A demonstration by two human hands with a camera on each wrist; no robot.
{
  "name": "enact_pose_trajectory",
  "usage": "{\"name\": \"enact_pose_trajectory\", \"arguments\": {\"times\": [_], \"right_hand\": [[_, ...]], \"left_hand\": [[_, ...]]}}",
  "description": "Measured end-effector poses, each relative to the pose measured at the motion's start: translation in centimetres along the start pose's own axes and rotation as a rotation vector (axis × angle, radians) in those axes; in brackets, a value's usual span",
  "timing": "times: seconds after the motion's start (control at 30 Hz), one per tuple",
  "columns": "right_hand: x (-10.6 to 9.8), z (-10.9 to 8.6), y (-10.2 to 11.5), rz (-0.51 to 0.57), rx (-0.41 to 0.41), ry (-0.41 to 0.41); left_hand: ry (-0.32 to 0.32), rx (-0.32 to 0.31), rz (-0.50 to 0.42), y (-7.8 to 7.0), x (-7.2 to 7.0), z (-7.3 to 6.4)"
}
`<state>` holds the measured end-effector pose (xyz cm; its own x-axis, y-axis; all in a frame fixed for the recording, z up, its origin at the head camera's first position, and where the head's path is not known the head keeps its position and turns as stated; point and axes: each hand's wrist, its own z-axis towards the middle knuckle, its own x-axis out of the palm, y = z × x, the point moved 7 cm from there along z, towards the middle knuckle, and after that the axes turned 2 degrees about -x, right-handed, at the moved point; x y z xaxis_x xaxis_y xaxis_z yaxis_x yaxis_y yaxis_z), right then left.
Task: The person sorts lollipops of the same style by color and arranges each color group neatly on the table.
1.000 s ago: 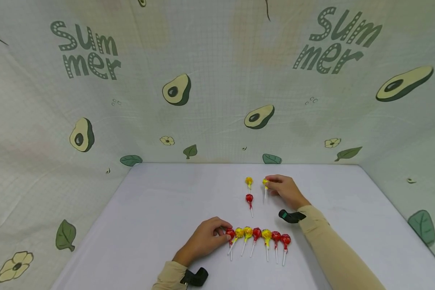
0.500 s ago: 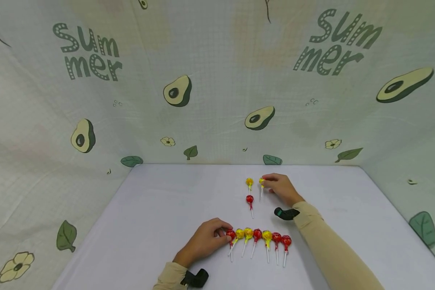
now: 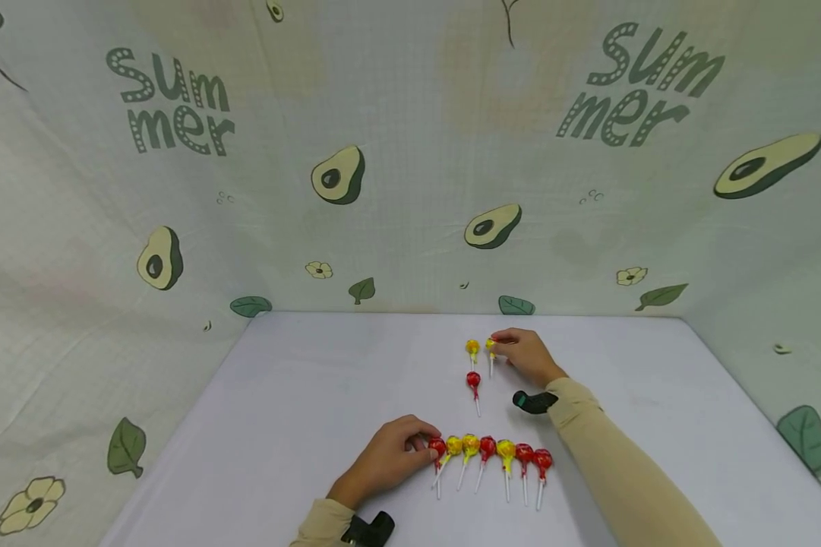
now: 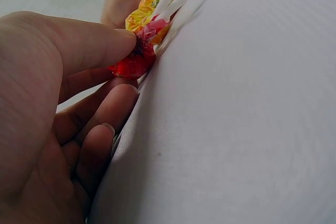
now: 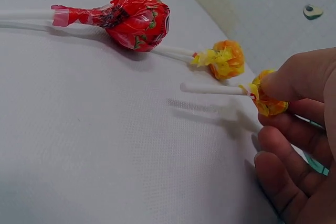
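My right hand (image 3: 529,357) pinches a yellow lollipop (image 5: 269,98) by its wrapped head, thumb on one side and fingers on the other. Its white stick points away from the palm, and a shadow lies below it on the cloth. Close to its left lie another yellow lollipop (image 3: 473,347) and, nearer me, a red lollipop (image 3: 474,379). My left hand (image 3: 393,460) holds the red lollipop (image 4: 131,65) at the left end of a row between thumb and fingers. Beside it in the row lies a yellow lollipop (image 3: 454,445), its stick crossing the red one's.
The row goes on to the right with several red and yellow lollipops, ending in a red lollipop (image 3: 542,460). White cloth covers the table (image 3: 301,395). A printed fabric wall (image 3: 410,152) stands behind and at both sides. Each wrist carries a black camera (image 3: 535,402).
My right hand has moved left with the yellow lollipop, bringing it closer to the other yellow one. The left hand stays on the row's end lollipop. The view has shifted slightly.
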<state>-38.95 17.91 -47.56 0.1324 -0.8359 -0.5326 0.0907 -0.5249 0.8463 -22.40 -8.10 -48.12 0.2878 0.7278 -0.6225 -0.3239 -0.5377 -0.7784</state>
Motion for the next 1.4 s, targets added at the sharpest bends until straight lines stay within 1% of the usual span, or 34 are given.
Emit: {"name": "enact_pose_trajectory", "arguments": {"times": [0.33, 0.53, 0.9, 1.4], "right_hand": [[0.28, 0.57, -0.28, -0.048, 0.003, 0.005], [0.36, 0.82, 0.12, -0.069, -0.002, -0.008], [0.8, 0.67, 0.34, -0.096, -0.007, -0.004], [0.91, 0.66, 0.53, -0.129, -0.029, -0.017]], "left_hand": [[0.007, -0.014, 0.005, 0.25, -0.02, 0.02], [0.002, -0.012, 0.012, 0.41, 0.05, 0.18], [0.005, -0.018, 0.018, 0.39, 0.11, 0.21], [-0.001, -0.001, 0.02, 0.39, 0.07, 0.26]]}}
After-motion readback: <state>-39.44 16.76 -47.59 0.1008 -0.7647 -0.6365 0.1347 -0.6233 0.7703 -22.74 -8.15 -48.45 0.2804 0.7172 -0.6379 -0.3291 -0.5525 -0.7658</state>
